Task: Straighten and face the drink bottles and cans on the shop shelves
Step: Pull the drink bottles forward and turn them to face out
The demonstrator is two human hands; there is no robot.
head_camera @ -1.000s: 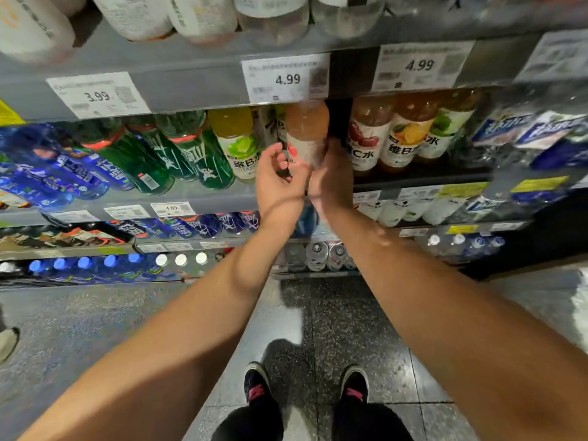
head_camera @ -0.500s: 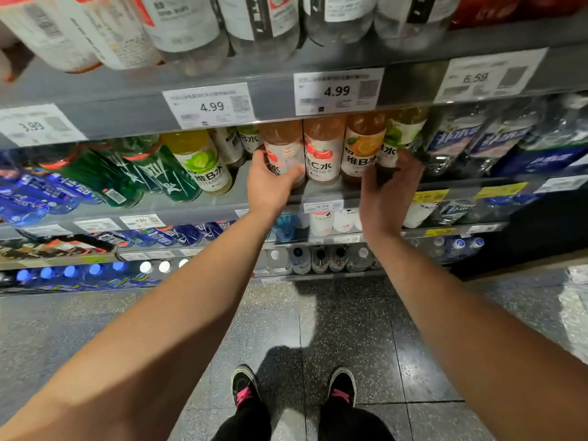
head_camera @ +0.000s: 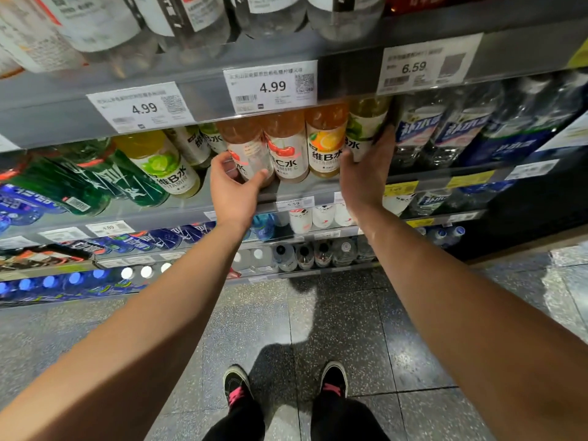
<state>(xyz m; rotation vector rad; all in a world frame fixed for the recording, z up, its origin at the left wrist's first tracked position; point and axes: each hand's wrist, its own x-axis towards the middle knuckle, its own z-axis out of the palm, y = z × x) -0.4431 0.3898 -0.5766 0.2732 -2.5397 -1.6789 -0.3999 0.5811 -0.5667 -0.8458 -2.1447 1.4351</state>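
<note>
A row of vitamin-water bottles stands on the middle shelf point(head_camera: 299, 190). My left hand point(head_camera: 234, 189) grips the base of a peach-coloured bottle point(head_camera: 246, 148) whose label is turned partly sideways. Beside it stand a cherry-label bottle point(head_camera: 288, 151) and an orange-label bottle point(head_camera: 326, 144), both facing front. My right hand point(head_camera: 366, 173) wraps around the lower part of a pale green lime-label bottle point(head_camera: 366, 125) at the right end of the row.
Green and yellow bottles point(head_camera: 95, 179) stand at the left, dark blue-label water bottles point(head_camera: 445, 132) at the right. Clear bottles point(head_camera: 191, 23) fill the shelf above, with price tags point(head_camera: 272, 87) on its edge. Lower shelves hold more drinks. My feet point(head_camera: 283, 386) stand on speckled floor.
My right hand has moved from the peach bottle to the lime-label bottle on the right. My left hand stays on the peach bottle. The view shifted left, so the bottles sit further right.
</note>
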